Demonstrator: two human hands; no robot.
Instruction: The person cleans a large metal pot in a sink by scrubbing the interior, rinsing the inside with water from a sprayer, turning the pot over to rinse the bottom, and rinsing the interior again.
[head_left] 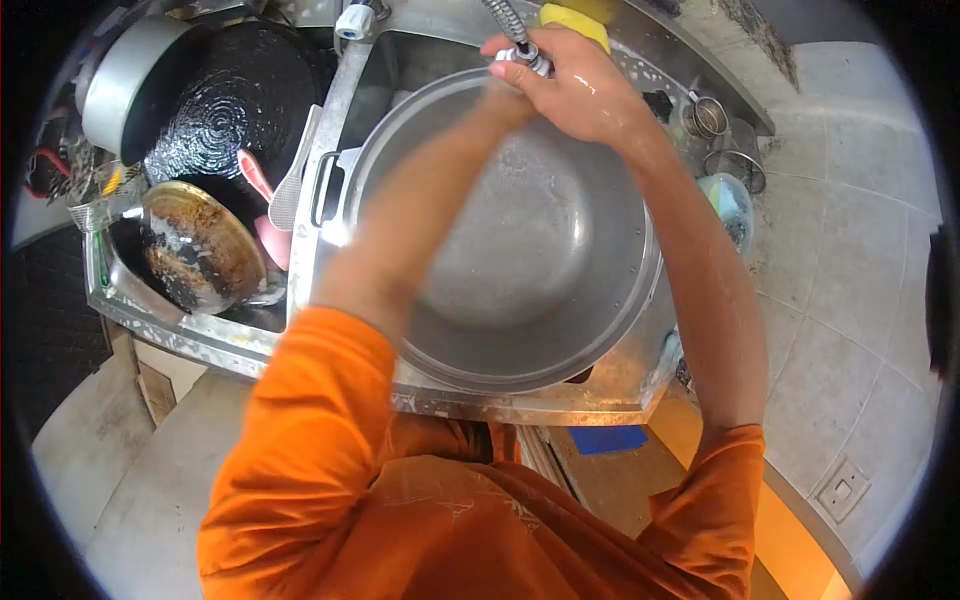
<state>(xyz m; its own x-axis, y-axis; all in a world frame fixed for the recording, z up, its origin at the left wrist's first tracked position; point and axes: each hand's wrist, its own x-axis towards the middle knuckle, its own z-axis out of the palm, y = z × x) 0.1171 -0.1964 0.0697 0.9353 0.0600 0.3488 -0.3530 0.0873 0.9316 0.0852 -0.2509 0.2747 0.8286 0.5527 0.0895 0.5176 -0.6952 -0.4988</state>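
Note:
A large round metal pot (500,230) with a side handle lies across the sink, its wide inside facing up. My right hand (585,85), wet, is closed around the white nozzle (530,62) of a flexible metal faucet hose (506,18), above the pot's far rim. My left hand (513,104) is blurred, close under the nozzle and against my right hand; its fingers are hidden. Both arms reach over the pot.
A dark pan (240,95) with water, a grey pot (135,85) and a stained lid (200,245) fill the left basin. A pink-handled utensil (255,175) lies there. Behind my right hand is a yellow sponge (577,22); strainers (708,117) and a tub (732,205) stand right.

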